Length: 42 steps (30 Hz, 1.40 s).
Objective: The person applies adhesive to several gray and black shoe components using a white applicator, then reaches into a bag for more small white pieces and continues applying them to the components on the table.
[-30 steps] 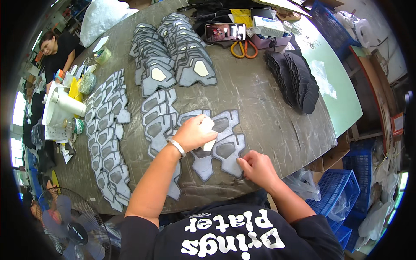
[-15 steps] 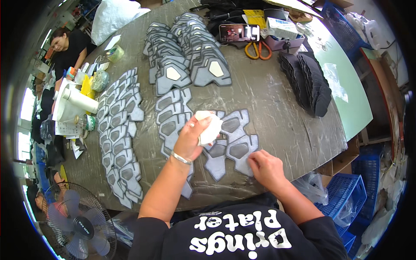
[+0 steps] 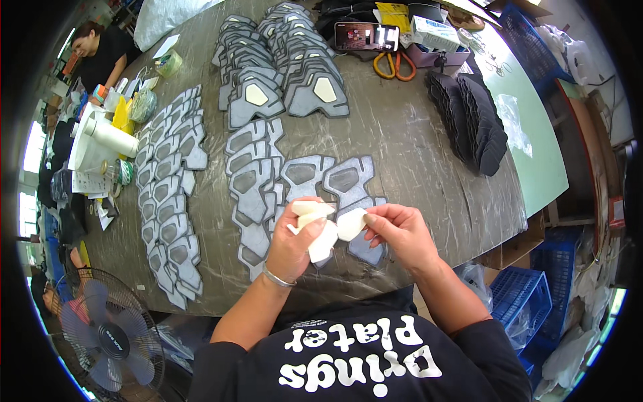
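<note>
My left hand is closed around a small bunch of white many-sided pieces. Between the thumb and fingers of my right hand, one single white piece is pinched, close beside that bunch. Below both hands lie overlapping grey cut panels, each with a darker recessed patch; my hands hide part of them. More such panels run in a column to the left and a longer one farther left. Two piles stand beyond, their front panels showing a white patch in the recess.
Black cut pieces are stacked at the right. At the back are a phone and orange-handled scissors. A white bottle stands left, near a seated person. A fan is at lower left, blue crates at lower right.
My right hand has come up off the grey panel and now pinches one white piece beside my left hand. The left hand has lowered toward me, its white pieces more fanned. The view has shifted slightly.
</note>
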Each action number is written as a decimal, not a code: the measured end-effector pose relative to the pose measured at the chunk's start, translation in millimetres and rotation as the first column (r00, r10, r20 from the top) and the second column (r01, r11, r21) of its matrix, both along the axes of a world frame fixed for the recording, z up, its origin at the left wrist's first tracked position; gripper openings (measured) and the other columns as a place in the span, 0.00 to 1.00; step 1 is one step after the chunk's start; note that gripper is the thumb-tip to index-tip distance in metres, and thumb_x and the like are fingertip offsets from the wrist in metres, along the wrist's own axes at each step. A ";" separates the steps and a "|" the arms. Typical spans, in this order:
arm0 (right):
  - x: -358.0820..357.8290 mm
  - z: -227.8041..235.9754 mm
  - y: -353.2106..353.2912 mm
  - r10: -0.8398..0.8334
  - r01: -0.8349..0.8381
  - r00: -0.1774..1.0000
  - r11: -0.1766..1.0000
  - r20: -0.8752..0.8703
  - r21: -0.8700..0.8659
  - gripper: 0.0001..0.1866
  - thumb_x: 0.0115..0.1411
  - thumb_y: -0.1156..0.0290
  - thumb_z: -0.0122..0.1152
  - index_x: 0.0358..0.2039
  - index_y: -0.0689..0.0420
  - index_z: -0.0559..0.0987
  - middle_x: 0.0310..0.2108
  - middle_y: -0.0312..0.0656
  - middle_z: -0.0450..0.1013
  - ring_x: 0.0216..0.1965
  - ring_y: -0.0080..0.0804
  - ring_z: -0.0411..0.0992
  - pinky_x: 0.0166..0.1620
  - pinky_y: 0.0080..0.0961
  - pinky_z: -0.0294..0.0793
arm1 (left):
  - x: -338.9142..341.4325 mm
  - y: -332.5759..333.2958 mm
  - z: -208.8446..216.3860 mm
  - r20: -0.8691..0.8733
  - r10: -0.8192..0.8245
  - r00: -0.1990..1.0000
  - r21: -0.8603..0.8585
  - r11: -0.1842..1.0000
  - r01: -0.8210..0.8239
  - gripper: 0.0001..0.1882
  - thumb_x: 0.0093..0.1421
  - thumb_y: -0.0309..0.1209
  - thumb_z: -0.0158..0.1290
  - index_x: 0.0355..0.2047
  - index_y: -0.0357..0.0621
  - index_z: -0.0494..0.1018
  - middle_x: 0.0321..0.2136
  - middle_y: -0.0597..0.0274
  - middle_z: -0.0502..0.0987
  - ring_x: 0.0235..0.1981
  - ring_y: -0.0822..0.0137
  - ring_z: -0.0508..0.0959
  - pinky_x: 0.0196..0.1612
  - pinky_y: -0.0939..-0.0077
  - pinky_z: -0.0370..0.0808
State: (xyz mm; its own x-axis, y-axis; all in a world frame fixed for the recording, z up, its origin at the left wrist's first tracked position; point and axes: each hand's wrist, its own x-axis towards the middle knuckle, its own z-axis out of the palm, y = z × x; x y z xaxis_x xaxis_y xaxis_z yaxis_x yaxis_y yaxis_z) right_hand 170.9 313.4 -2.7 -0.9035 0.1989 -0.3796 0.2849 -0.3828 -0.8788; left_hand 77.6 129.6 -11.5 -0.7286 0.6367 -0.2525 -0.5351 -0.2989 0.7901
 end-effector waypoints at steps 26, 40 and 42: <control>22.8 -6.9 25.6 0.232 -0.213 0.930 0.972 0.286 -0.096 0.11 0.59 0.67 0.64 0.30 0.63 0.80 0.23 0.34 0.75 0.22 0.15 0.70 0.25 0.12 0.70 | 27.9 -10.6 -8.2 -0.879 -0.325 0.349 -0.397 0.905 -0.156 0.16 0.47 0.25 0.63 0.38 0.49 0.77 0.38 0.60 0.77 0.33 0.60 0.80 0.35 0.71 0.78; -3.5 -28.8 6.5 0.015 -0.127 0.978 0.830 0.206 0.543 0.12 0.58 0.69 0.64 0.27 0.67 0.80 0.18 0.36 0.74 0.20 0.14 0.68 0.23 0.16 0.66 | 31.2 -12.0 -10.8 -0.480 -0.527 0.702 -0.638 0.758 0.133 0.17 0.50 0.32 0.64 0.40 0.42 0.75 0.53 0.53 0.72 0.45 0.55 0.79 0.45 0.69 0.77; -4.5 -28.8 5.7 0.024 -0.148 0.976 0.802 0.215 0.579 0.11 0.58 0.70 0.64 0.27 0.67 0.80 0.17 0.37 0.74 0.20 0.14 0.68 0.23 0.16 0.67 | 30.2 -12.5 -11.1 -0.501 -0.525 0.688 -0.628 0.767 0.128 0.17 0.50 0.33 0.63 0.39 0.43 0.75 0.52 0.54 0.72 0.44 0.54 0.79 0.44 0.68 0.77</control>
